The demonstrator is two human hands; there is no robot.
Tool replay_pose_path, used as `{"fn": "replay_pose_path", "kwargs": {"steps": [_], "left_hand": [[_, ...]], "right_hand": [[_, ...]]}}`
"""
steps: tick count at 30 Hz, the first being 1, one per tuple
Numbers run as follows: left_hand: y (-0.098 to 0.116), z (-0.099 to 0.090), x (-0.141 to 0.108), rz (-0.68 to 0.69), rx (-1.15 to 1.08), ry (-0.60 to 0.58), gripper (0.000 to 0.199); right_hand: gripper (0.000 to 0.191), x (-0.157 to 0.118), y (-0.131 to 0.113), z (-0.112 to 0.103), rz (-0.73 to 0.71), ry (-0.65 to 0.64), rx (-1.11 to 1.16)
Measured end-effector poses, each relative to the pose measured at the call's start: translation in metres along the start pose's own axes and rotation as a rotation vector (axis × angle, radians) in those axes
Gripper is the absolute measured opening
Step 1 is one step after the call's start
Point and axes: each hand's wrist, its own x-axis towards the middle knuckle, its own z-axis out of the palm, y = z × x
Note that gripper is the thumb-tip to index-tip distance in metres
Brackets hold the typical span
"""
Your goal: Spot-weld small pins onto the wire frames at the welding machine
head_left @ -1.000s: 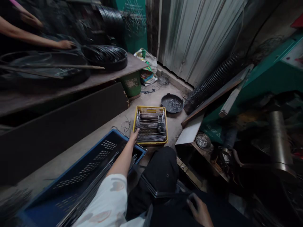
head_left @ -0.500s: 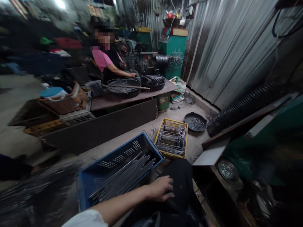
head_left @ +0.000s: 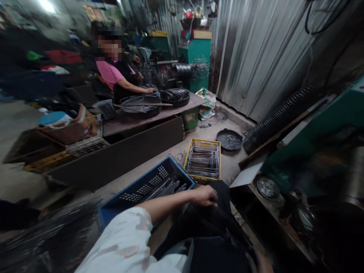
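My left hand (head_left: 205, 195) is closed in a fist above my dark-clad leg, just right of the blue crate. Thin dark metal rods (head_left: 224, 217) run from the fist toward the lower right; their outline is dim against my clothing. The blue plastic crate (head_left: 145, 189) holds a bundle of long metal rods (head_left: 169, 187), partly hidden behind my left forearm. Only a blurred bit of my right hand (head_left: 264, 264) shows at the bottom edge, its fingers not visible. Ahead sits a yellow crate (head_left: 203, 178) filled with bent wire pieces.
A co-worker in a pink top (head_left: 109, 74) sits behind a low table (head_left: 196, 99) with round black pans. Another black pan (head_left: 229, 139) of small metal pieces lies on the floor. Green machinery (head_left: 301, 151) with a bowl of metal bits (head_left: 267, 187) stands at right.
My left hand has moved forward and slightly right, its forearm now covering more of the blue crate. The view has swung a little to the right.
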Motion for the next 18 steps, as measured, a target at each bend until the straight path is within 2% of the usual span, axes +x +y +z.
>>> {"fn": "replay_pose_path", "kwargs": {"steps": [5, 7, 11, 15, 18], "left_hand": [[-0.020, -0.022, 0.037, -0.062, -0.045, -0.066, 0.027], [-0.033, -0.025, 0.060, -0.082, -0.036, -0.100, 0.034], [-0.044, -0.019, 0.113, -0.061, 0.065, -0.188, 0.027], [-0.028, -0.005, 0.158, -0.014, 0.179, -0.197, 0.029], [0.001, 0.003, 0.179, 0.083, 0.242, -0.224, 0.023]], "right_hand": [[0.041, -0.018, -0.039, -0.023, 0.028, -0.095, -0.198], [0.042, -0.021, -0.049, -0.028, 0.051, -0.114, -0.251], [0.034, -0.024, -0.054, -0.036, 0.066, -0.139, -0.284], [0.026, -0.026, -0.057, -0.040, 0.075, -0.105, -0.321], [0.023, -0.030, -0.063, -0.046, 0.078, -0.080, -0.298]]}}
